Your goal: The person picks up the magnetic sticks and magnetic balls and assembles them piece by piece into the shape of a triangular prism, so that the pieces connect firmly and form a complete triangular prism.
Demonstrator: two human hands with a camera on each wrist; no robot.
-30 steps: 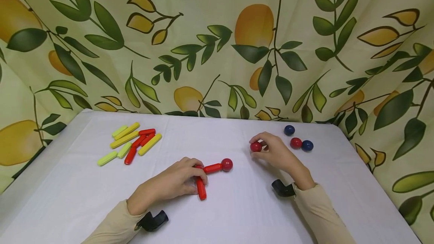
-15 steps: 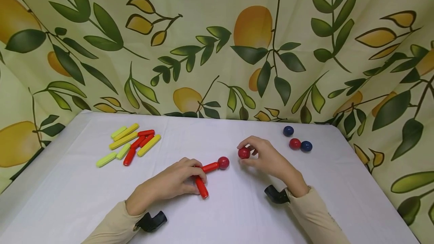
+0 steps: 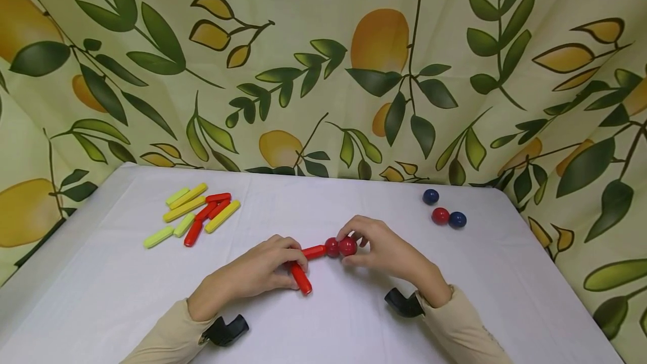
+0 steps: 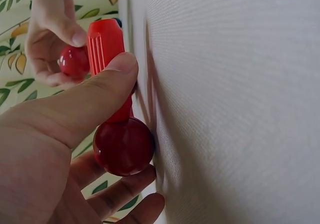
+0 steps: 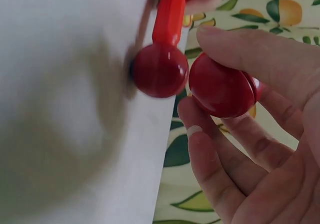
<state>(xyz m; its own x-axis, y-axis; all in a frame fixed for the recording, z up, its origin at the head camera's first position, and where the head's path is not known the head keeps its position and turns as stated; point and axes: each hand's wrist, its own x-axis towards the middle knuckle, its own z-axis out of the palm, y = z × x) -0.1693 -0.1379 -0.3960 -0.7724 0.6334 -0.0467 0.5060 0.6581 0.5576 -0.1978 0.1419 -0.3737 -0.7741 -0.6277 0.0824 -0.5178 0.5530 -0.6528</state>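
My left hand [image 3: 265, 267] grips a joined piece made of two red rods and two red balls. In the left wrist view, the thumb presses one ribbed red rod [image 4: 106, 42], and a red corner ball [image 4: 124, 146] sits at its end, near the fingers. The other red rod [image 3: 314, 251] points right and ends in a second red ball [image 3: 332, 247]. My right hand [image 3: 389, 246] holds a loose red ball [image 3: 347, 246] between thumb and fingers. The right wrist view shows a narrow gap between this held ball [image 5: 222, 87] and the end ball [image 5: 159, 70].
At the back left lies a loose group of red rods [image 3: 194, 233], yellow rods [image 3: 223, 216] and lime rods [image 3: 159, 237]. Toward the back right are two blue balls [image 3: 457, 219] and a red ball [image 3: 440, 216]. A patterned curtain [image 3: 303, 72] hangs behind the white table [image 3: 354, 319].
My right hand has moved left and nearer with the red ball, from well apart to right beside the end ball. The left hand stays in place; its joined piece has turned slightly.
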